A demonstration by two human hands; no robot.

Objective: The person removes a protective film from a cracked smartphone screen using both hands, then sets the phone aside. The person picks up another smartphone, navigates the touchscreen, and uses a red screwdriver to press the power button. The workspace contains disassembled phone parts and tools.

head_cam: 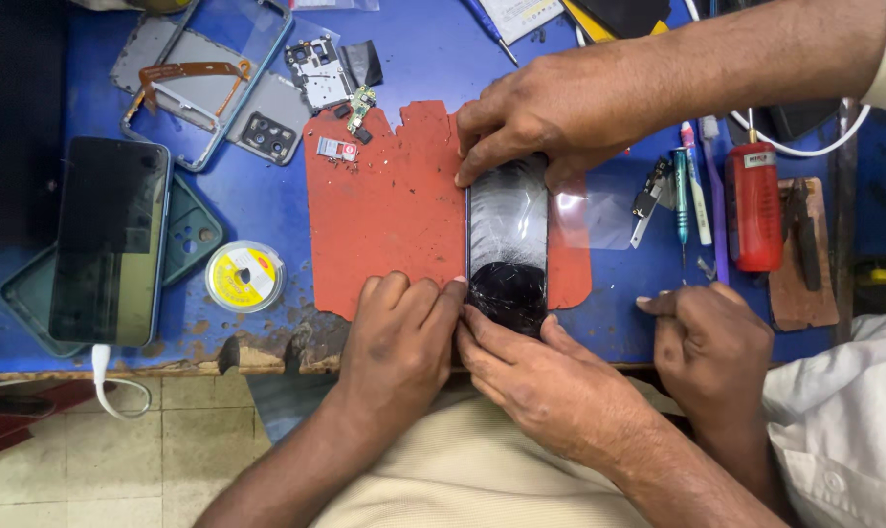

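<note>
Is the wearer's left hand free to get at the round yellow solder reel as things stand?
Probably yes: the left hand rests at the phone's lower edge, and bare blue bench lies between it and the reel.

Lower end of the phone (507, 244) is covered by the right hand (546, 376) and left hand (399, 337); its top edge sits under a co-worker's hand (551, 112). Small parts on the circuit board (318, 70) are too fine to identify. Papers (521, 15) are cut off by the top edge.
</note>
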